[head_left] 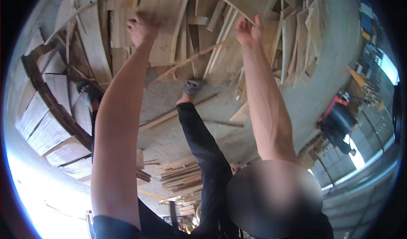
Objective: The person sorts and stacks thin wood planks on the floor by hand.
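While both arms are stretched toward 12 o'clock in the head view, the wood pile (237,10) is being picked through. The left hand (142,28) is laid on a pale board (166,14) at 11 o'clock. Motion blur hides its fingers, so whether they grip cannot be told. The right hand (249,30), at 1 o'clock, is curled and seems pinched on the upper end of a thin slat (199,54). A firm hold would be needed before any lifting, it is judged. No labels or signs are seen. A red-and-black machine (337,118) stands at 3 o'clock.
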Available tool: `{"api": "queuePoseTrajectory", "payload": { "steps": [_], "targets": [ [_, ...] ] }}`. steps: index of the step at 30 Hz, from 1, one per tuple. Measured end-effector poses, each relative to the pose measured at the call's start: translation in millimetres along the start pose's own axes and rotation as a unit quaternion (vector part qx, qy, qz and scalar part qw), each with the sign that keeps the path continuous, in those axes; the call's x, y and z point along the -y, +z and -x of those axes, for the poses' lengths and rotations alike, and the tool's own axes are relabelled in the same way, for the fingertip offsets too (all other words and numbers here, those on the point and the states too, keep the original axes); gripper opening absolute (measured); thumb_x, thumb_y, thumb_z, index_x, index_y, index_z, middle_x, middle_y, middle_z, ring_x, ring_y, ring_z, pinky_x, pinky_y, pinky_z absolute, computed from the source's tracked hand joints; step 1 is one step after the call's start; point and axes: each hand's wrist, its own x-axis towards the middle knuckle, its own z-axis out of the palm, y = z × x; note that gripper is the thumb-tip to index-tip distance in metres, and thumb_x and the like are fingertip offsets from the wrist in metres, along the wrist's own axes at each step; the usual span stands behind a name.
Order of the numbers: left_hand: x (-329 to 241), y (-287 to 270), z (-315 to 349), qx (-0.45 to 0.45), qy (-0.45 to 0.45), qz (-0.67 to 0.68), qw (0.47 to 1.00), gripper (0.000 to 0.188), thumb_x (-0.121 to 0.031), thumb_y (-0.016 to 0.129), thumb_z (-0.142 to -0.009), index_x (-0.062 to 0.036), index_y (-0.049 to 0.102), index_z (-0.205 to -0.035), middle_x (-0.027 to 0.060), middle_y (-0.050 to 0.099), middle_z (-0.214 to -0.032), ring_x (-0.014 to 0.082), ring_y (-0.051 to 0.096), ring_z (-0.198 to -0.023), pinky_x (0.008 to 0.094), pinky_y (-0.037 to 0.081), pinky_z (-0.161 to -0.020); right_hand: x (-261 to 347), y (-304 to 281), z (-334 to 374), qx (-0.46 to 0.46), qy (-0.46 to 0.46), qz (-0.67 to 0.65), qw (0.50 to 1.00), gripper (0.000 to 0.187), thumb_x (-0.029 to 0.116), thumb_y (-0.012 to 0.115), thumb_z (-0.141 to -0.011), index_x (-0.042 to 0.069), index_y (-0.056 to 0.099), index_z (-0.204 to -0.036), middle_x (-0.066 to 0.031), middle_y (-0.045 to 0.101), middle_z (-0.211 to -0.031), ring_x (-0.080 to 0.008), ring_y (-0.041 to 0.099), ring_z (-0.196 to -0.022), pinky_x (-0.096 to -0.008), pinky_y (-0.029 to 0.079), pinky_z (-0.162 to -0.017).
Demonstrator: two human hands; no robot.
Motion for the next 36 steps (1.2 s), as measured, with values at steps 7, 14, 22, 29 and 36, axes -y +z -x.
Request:
{"api": "queuePoseTrajectory", "payload": {
  "steps": [7, 14, 22, 29, 36],
  "targets": [
    [12, -2, 4, 0.21, 0.122, 0.408, 0.88, 0.045, -0.035, 0.073, -0.081, 0.0001, 0.066, -0.108, 0.0145, 0.07, -0.101, 0.0225, 0.066, -0.092, 0.0338, 0.05, -0.082, 15, -101, 207, 0.101, 0.018, 0.01, 0.995, 0.025, 0.017, 0.059, -0.095, 0.005, 0.057, -0.116, -0.0096, 0.063, -0.111, -0.0211, 0.062, -0.093, -0.034, 0.054, -0.077],
    [78, -192, 186, 0.16, -0.013, 0.447, 0.88, 0.032, -0.029, 0.068, -0.087, 0.0014, 0.069, -0.098, -0.0002, 0.064, -0.08, 0.006, 0.052, -0.073, 0.0253, 0.043, -0.066, 16, -183, 378, -0.095, -0.12, 0.374, 0.915, 0.051, 0.001, 0.065, -0.081, 0.002, 0.049, -0.129, -0.0085, 0.057, -0.125, -0.0229, 0.055, -0.114, -0.0387, 0.043, -0.1],
    [274, -322, 334, 0.074, -0.166, 0.687, 0.704, 0.035, -0.027, 0.068, -0.088, 0.0024, 0.062, -0.107, 0.005, 0.067, -0.093, 0.0123, 0.063, -0.087, 0.0279, 0.05, -0.08, -35, -105, 454, 0.068, 0.067, 0.419, 0.903, 0.073, 0.007, 0.07, -0.066, 0.001, 0.046, -0.134, -0.0107, 0.058, -0.123, -0.031, 0.056, -0.115, -0.0482, 0.045, -0.101],
    [341, -326, 252, -0.248, -0.167, 0.805, 0.513, 0.033, -0.02, 0.06, -0.095, 0.0014, 0.052, -0.119, 0.0125, 0.063, -0.112, 0.0194, 0.064, -0.097, 0.0342, 0.053, -0.085, -143, 38, 414, 0.239, 0.11, 0.527, 0.808, 0.077, 0.014, 0.074, -0.065, 0.002, 0.045, -0.135, -0.0109, 0.054, -0.128, -0.0315, 0.053, -0.118, -0.0481, 0.045, -0.101],
    [375, -322, 141, -0.324, -0.167, 0.838, 0.407, 0.035, -0.023, 0.063, -0.093, 0.0027, 0.056, -0.115, 0.0119, 0.066, -0.106, 0.0201, 0.065, -0.091, 0.0332, 0.055, -0.08, -239, 102, 421, 0.258, 0.063, 0.535, 0.802, 0.081, 0.019, 0.077, -0.065, 0.003, 0.043, -0.137, -0.0102, 0.052, -0.13, -0.0312, 0.051, -0.121, -0.0465, 0.043, -0.103]
  ]
}}
